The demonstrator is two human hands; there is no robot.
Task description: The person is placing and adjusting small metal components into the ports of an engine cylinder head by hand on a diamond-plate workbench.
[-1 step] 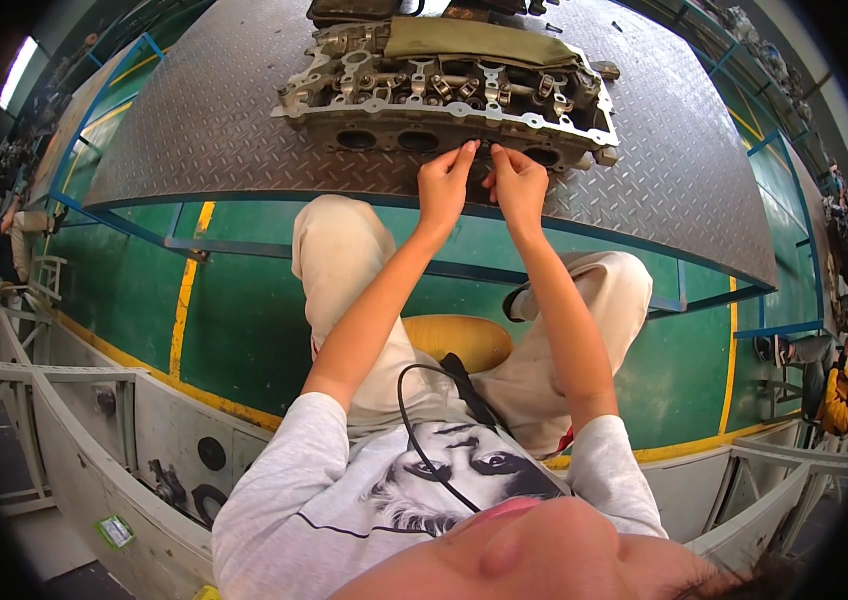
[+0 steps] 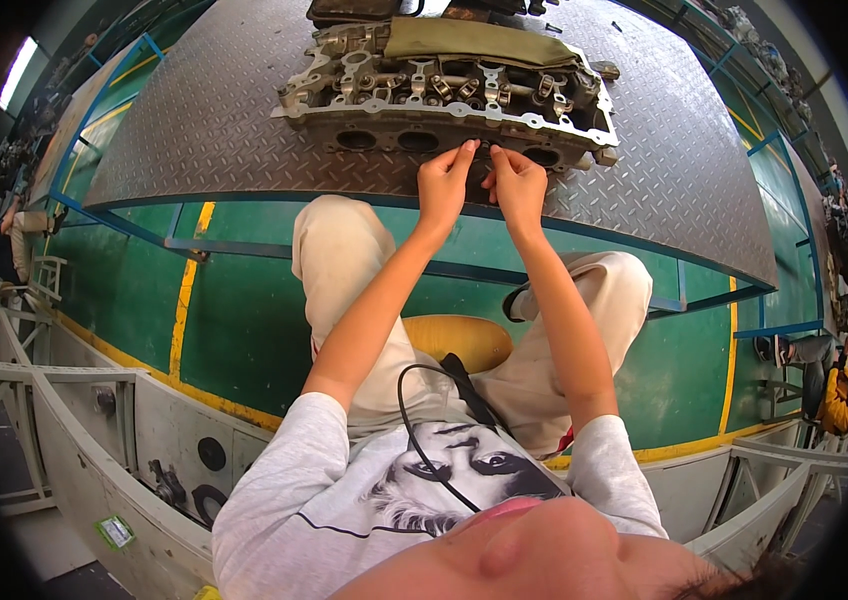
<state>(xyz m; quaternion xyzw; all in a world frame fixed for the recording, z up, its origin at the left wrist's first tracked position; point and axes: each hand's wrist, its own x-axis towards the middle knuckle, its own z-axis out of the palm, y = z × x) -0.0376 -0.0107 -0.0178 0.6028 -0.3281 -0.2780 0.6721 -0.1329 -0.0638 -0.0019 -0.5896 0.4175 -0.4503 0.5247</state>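
A metal engine cylinder head [image 2: 364, 112] lies across the tread-plate tabletop, its rockers exposed on top and round ports along the side facing me. A folded olive cloth [image 2: 474, 45] rests on its far part. My left hand [image 2: 444, 180] and my right hand [image 2: 514, 185] meet at that near side, between the ports. Both have closed fingers, thumbs and fingertips pinched close together at a small dark spot; what they hold there is too small to make out.
The steel table [image 2: 194, 150] has a blue frame; dark metal parts [image 2: 349, 10] sit behind the cylinder head. A yellow seat [image 2: 454, 335] is between my legs. People [image 2: 14, 240] [image 2: 809, 355] sit at neighbouring tables on both sides. Pale metal racks [image 2: 84, 440] stand behind me.
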